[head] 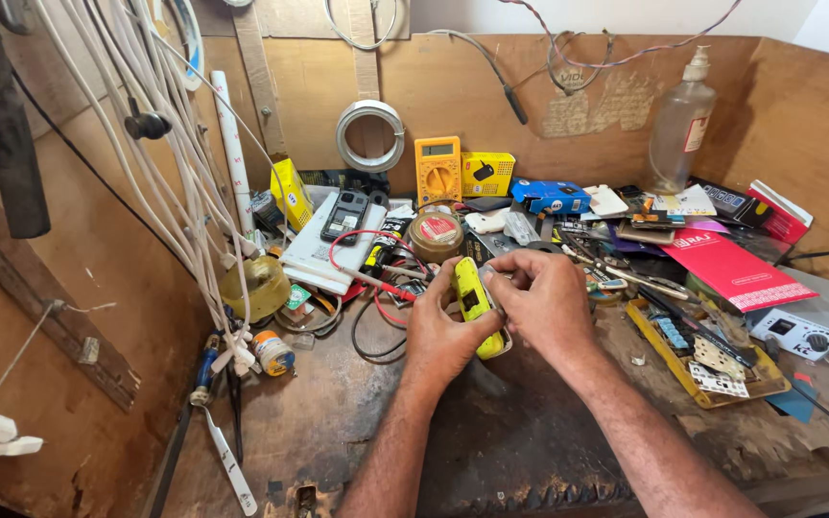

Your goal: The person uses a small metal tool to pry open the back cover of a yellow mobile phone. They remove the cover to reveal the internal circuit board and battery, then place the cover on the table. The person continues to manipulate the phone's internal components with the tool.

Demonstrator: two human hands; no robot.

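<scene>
Two hands meet at the middle of the cluttered wooden workbench [530,451], and both are busy with one small yellow handset [473,302]. The left hand [443,331] cups it from below, fingers wrapped round its lower end, so the device stands tilted up off the bench, clear of the surface. The right hand [539,297] closes in from the other side, fingertips pinched against the top edge of the handset, thumb tucked behind; what exactly the fingertips grip there is too small to tell. Just behind the hands, a red wire [362,264] loops across a white box [314,254], and a dark phone [344,216] lies on that box. A round tin [436,235] sits right beyond the knuckles, with a yellow multimeter [438,170] propped against the back wall above it. Off to the right lies a red booklet [731,269], and a clear pump bottle [680,125] stands in the far corner. White cables [160,144] hang down on the left.
</scene>
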